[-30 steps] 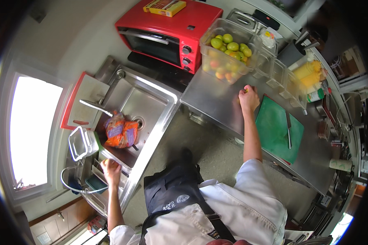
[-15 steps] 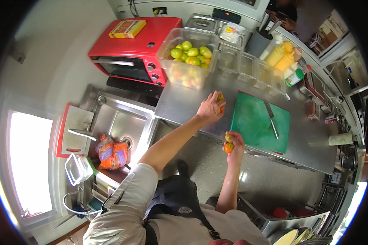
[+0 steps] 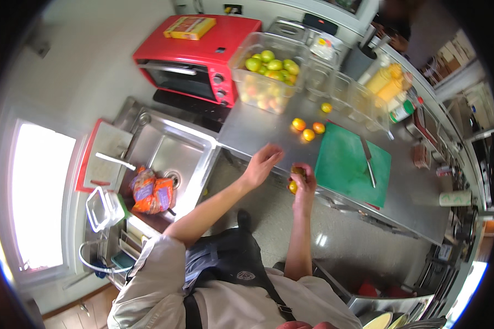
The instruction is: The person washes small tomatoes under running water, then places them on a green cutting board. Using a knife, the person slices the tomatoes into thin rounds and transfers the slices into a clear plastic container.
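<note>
My left hand (image 3: pixel 263 166) hovers by the counter's front edge, fingers stretched out and nothing in them. Close beside it, my right hand (image 3: pixel 304 183) is closed around tomatoes (image 3: pixel 293 187), partly hidden by the fingers; how many it holds I cannot tell. Several orange-yellow tomatoes (image 3: pixel 308 134) lie loose on the steel counter (image 3: pixel 263 123), left of the green cutting board (image 3: pixel 340 164). On the board rests a knife (image 3: pixel 368 160) with a dark blade. Behind them, a clear plastic tub (image 3: pixel 263 101) holds many green and reddish tomatoes (image 3: pixel 274 64).
A red toaster oven (image 3: pixel 203 44) stands left of the tub. At left, the sink (image 3: pixel 175 142) contains an orange and purple bag (image 3: pixel 151 192). Clear containers (image 3: pixel 340 90) and yellow squeeze bottles (image 3: pixel 387 85) line the counter's back. A person (image 3: pixel 395 27) is beyond the opening.
My left hand has let go of its tomatoes, which now lie on the counter, and drawn back toward me. My right hand, still holding tomatoes, has moved slightly left and up.
</note>
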`<act>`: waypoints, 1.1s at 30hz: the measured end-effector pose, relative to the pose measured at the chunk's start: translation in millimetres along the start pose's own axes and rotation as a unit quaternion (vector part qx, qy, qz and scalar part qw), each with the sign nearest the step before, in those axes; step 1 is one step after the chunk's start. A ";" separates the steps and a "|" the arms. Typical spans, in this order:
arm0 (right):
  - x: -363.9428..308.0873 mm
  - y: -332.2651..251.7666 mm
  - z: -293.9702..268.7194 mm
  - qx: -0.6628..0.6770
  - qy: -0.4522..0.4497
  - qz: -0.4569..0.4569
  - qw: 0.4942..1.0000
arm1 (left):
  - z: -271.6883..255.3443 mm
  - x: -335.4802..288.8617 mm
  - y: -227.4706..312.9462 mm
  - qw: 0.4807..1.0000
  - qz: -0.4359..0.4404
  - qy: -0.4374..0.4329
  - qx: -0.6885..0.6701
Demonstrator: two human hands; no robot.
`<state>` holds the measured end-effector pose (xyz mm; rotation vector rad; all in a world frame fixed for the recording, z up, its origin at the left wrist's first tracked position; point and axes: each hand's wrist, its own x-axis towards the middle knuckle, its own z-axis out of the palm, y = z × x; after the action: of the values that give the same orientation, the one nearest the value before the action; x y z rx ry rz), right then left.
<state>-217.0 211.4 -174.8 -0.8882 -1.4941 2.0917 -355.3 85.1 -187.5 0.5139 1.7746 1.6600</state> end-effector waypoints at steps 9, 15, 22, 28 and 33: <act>-155.0 73.3 251.2 -0.232 -0.418 -0.310 0.822 | -134.2 -251.2 -39.5 0.736 0.151 0.316 -0.579; -305.8 174.6 351.4 -0.175 -0.633 -0.041 0.753 | -196.7 -470.6 -132.7 0.607 0.208 0.433 -0.633; -408.1 288.6 405.4 -0.171 -0.652 0.382 0.632 | -285.2 -638.3 -236.2 0.511 0.126 0.701 -0.482; -454.7 396.7 407.9 -0.285 -0.513 0.562 0.583 | -315.2 -663.8 -243.9 0.633 0.069 0.601 -0.482; -493.0 416.0 396.4 -0.261 -0.579 0.507 0.583 | -319.6 -681.6 -257.8 0.623 0.060 0.631 -0.458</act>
<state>-135.7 -519.8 -354.0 -0.4709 -2.8295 3.5529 -49.9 -638.6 -314.7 -1.3640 1.1490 3.0010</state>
